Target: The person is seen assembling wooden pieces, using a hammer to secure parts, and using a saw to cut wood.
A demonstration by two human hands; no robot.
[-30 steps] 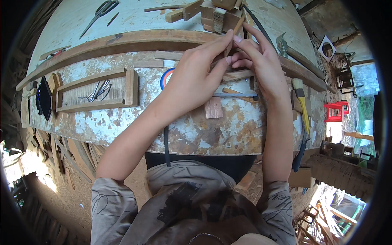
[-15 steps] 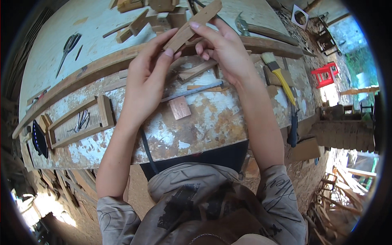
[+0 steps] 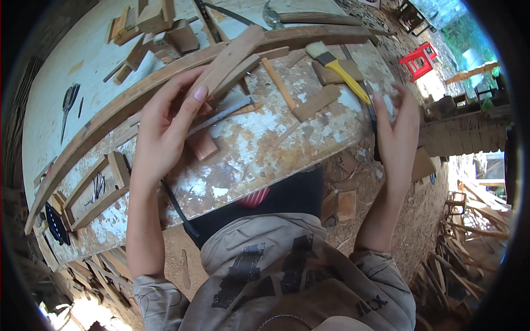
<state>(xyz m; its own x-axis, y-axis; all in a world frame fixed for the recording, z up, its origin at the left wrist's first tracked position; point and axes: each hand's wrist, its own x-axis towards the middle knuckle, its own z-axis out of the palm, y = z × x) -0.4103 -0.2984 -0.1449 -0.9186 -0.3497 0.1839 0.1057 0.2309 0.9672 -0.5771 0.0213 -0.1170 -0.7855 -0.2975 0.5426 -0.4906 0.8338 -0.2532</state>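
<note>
Woodwork in mid-step at a paint-flecked workbench [image 3: 259,149]: the left hand [image 3: 163,135] pinches a flat wooden slat [image 3: 232,58] between thumb and fingertips, holding it tilted just above the bench near a curved wooden strip [image 3: 138,94]. The right hand [image 3: 397,132] hangs spread and empty off the bench's right edge (fingers loosely apart, touching nothing), close to a yellow-handled brush [image 3: 339,71]. By appearance the slat is being picked up and sized; placing it would call for the free hand to return and steady the far end.
</note>
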